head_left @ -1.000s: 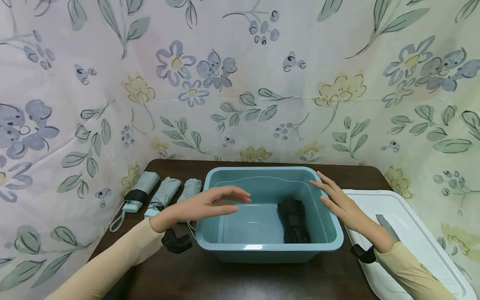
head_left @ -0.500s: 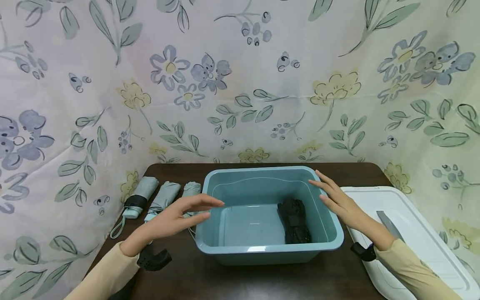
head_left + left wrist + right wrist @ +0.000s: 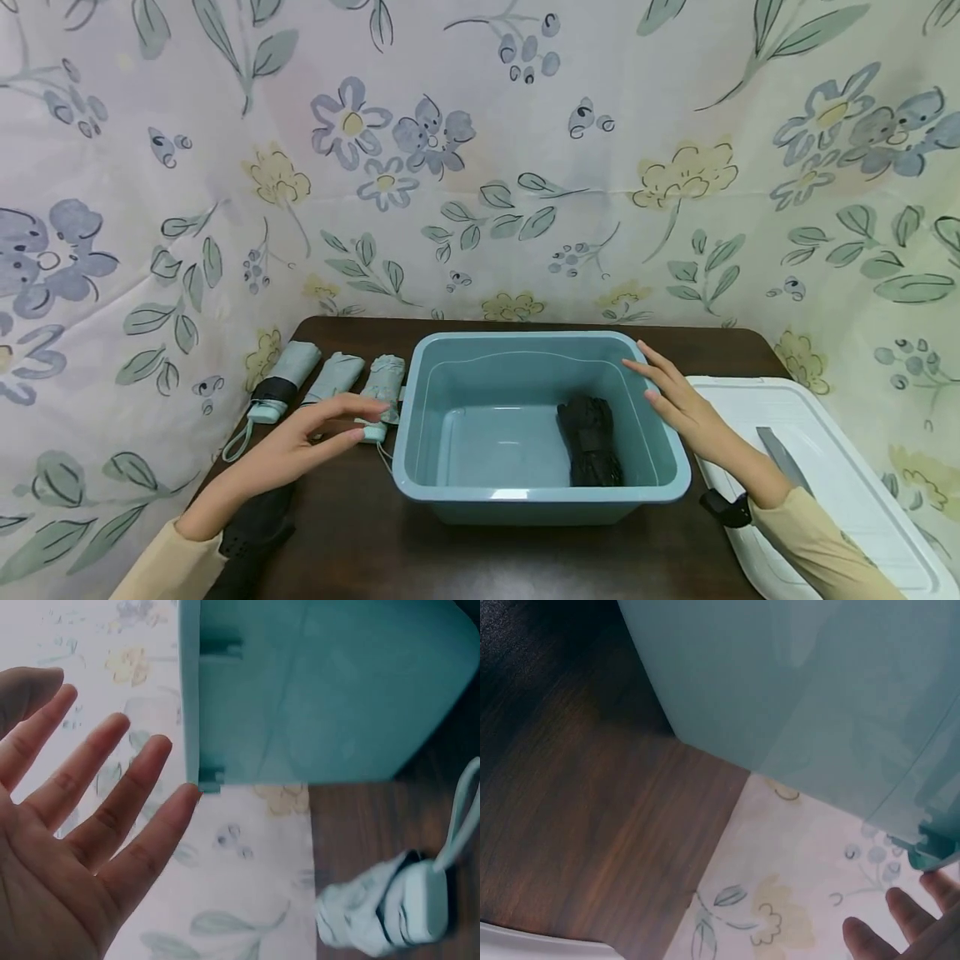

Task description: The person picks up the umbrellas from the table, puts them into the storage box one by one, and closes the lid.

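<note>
A light teal plastic bin (image 3: 442, 417) stands mid-table with a black folded bundle (image 3: 588, 442) lying in its right part. My right hand (image 3: 690, 412) rests at the bin's right rim, fingers spread and fairly straight. Off to the left, my left hand (image 3: 311, 442) holds nothing; its palm and spread fingers show in the left wrist view. Its fingertips overlap the nearest of three folded pale teal umbrellas (image 3: 384, 392) in the head view. The middle umbrella (image 3: 335, 377) is partly hidden behind that hand, while the left one (image 3: 283, 383) has a black band and a wrist loop.
A white lid (image 3: 825, 467) lies on the dark wooden table (image 3: 517, 558) at the right, under the right forearm. Something black (image 3: 258, 525) lies at the left, partly behind the left wrist. Floral cloth (image 3: 480, 167) hangs behind the table and along its sides.
My left hand has moved left from over the bin to the folded umbrellas. The right hand stays at the bin's rim, and the black bundle lies as before.
</note>
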The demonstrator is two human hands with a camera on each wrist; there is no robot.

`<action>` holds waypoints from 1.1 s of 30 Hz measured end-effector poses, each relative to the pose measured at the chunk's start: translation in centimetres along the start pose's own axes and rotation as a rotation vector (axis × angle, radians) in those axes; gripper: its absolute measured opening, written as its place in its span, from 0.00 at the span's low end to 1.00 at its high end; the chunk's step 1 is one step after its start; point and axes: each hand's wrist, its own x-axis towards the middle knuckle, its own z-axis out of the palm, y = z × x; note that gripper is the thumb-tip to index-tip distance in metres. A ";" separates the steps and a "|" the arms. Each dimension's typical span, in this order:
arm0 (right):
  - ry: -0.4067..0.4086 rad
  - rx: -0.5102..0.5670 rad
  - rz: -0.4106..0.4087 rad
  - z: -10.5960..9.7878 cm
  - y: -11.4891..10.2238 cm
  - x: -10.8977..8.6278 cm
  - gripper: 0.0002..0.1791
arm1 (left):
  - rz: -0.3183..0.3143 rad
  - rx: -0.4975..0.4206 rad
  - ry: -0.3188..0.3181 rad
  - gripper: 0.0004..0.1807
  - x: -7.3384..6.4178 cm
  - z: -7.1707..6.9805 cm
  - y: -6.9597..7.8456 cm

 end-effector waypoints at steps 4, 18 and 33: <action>-0.001 0.005 0.002 0.0 -0.2 0.0 0.28 | -0.050 0.059 0.023 0.21 -1.6 -0.2 -0.6; 0.023 0.012 -0.005 0.4 0.2 0.0 0.26 | -0.096 0.270 0.166 0.23 -6.0 -0.1 -2.8; 0.033 0.034 0.009 0.4 0.2 0.0 0.25 | -0.455 0.503 0.154 0.24 -8.8 -0.1 -5.4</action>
